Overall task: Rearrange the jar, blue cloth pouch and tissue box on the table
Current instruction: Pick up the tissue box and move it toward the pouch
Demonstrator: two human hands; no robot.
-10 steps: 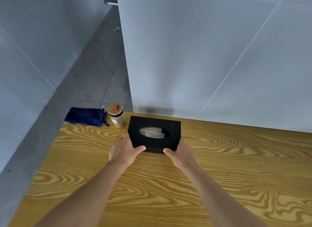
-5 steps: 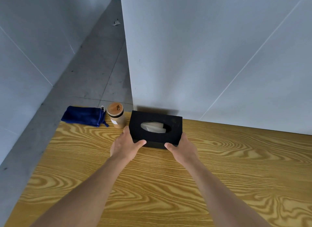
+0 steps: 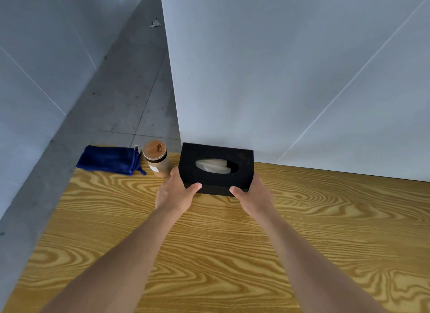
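**Presently: three items along the far edge of the table, box in hand**

Pouch: blue cloth, lying flat at the far left corner of the table, drawstring end toward the jar. Likely soft and limp; best pinched mid-body or gathered.

Jar: upright, just right of the pouch, wooden lid on. Probably rigid and breakable; take it round the body, not the lid.

Left hand: fingers curled round the near-left corner of the box, thumb on the near side.

Box: black, tissue showing through the oval slot, at the far edge by the wall, near the jar. Judged light and stiff; whether it is lifted cannot be told.

Right hand: grips the near-right corner likewise.
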